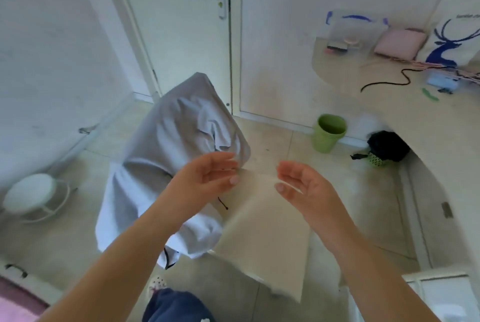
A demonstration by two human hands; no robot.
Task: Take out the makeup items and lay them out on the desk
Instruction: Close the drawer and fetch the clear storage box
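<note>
My left hand (207,176) and my right hand (301,186) hover palms facing each other in mid-air, fingers relaxed, holding nothing. They are above a chair with a beige seat (262,233). The desk (376,103) curves along the right side, well beyond both hands. At its far end stands a clear plastic box with blue handles (355,33) holding a few small blurred items. A pink pouch (401,43) lies beside it, next to a white tote bag with a blue deer print (452,41).
A grey garment (171,160) is draped over the chair back. A black cable (384,82) and a small light-blue object (441,81) lie on the desk. On the floor stand a green bin (328,133), a black bag (387,147) and a white stool (31,194). A white door (181,22) is behind.
</note>
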